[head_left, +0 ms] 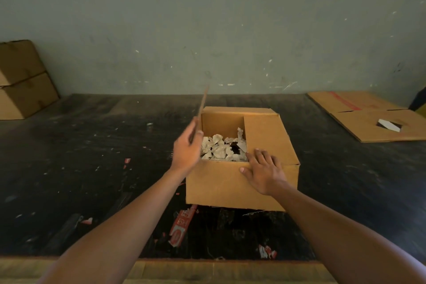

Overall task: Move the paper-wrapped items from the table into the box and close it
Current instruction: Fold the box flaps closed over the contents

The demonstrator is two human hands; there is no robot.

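A brown cardboard box (216, 184) stands on the dark table (87, 145) in the middle of the head view. Several white paper-wrapped items (219, 148) lie inside it. The box's right flap (265, 136) is folded down over the opening, and my right hand (265, 170) lies flat on it near the front edge. My left hand (186, 152) grips the left flap (202, 104), which stands nearly upright. No wrapped items show on the table.
Two stacked closed cartons (23, 80) stand at the back left by the wall. A flattened carton (378, 115) with a white piece on it lies at the back right. Red and white paper scraps (179, 226) litter the near table by its wooden edge.
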